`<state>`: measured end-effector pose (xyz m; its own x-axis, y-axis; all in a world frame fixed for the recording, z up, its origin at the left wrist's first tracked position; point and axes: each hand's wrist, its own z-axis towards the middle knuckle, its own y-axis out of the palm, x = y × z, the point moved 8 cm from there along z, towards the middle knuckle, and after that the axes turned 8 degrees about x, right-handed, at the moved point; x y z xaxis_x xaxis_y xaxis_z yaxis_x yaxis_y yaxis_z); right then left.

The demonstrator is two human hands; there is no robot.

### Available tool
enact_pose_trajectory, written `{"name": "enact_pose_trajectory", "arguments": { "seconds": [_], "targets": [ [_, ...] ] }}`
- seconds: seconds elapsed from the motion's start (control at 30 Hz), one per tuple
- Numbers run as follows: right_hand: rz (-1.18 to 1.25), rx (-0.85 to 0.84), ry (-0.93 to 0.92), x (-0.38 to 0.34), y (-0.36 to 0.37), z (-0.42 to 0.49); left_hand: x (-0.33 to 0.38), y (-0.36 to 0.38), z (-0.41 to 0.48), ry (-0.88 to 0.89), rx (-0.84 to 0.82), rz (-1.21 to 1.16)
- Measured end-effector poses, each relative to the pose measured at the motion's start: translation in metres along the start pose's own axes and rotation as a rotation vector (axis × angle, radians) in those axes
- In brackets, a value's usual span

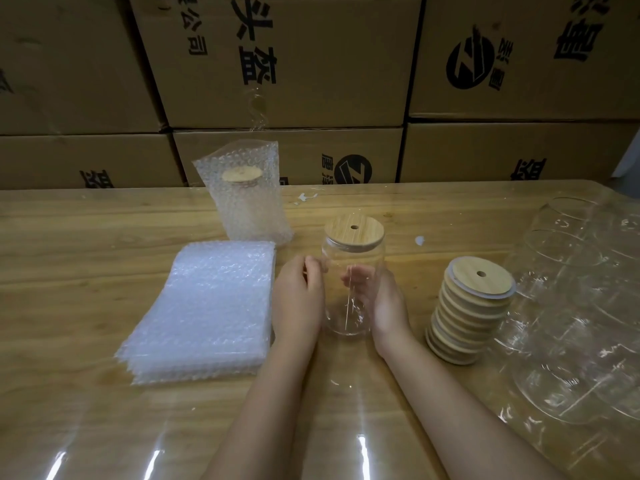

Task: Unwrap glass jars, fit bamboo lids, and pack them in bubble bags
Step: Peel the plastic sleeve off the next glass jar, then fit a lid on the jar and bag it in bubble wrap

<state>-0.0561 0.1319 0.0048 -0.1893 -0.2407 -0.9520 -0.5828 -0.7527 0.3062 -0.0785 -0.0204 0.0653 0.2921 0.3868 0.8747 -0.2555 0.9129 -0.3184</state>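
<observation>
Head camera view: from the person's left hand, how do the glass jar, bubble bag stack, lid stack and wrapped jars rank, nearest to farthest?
From the left hand:
1. glass jar, right against it.
2. bubble bag stack, just to its left.
3. lid stack, to the right, beyond the jar.
4. wrapped jars, at the far right.

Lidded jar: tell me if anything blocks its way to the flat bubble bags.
Only the left hand, held against the jar, sits between it and the bubble bag stack; otherwise nothing visible.
</observation>
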Motion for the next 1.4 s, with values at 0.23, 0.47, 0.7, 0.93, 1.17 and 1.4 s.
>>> {"name": "enact_pose_trajectory", "arguments": {
  "seconds": [0.23,0.47,0.7,0.93,1.17,1.4],
  "targets": [
    [-0.043,-0.026,0.036,-0.001,0.002,-0.002,0.014,-0.043,0.032,0.197,-0.038,0.65],
    [-0.021,-0.014,0.04,-0.005,0.001,-0.005,-0.026,-0.056,0.031,-0.007,-0.288,0.935],
    [0.006,-0.005,0.04,-0.008,0.002,-0.007,-0.019,-0.072,0.039,-0.065,-0.273,0.865],
    [0.074,0.078,0.018,-0.018,-0.004,-0.008,0.023,-0.105,0.046,0.066,-0.079,0.855],
    [-0.06,0.02,-0.287,-0.088,0.009,-0.021,0.109,-0.129,0.024,0.607,0.164,0.558],
    [-0.352,-0.104,-0.588,-0.147,0.021,-0.042,0.143,-0.135,0.004,0.787,0.226,0.179]
  ]
}}
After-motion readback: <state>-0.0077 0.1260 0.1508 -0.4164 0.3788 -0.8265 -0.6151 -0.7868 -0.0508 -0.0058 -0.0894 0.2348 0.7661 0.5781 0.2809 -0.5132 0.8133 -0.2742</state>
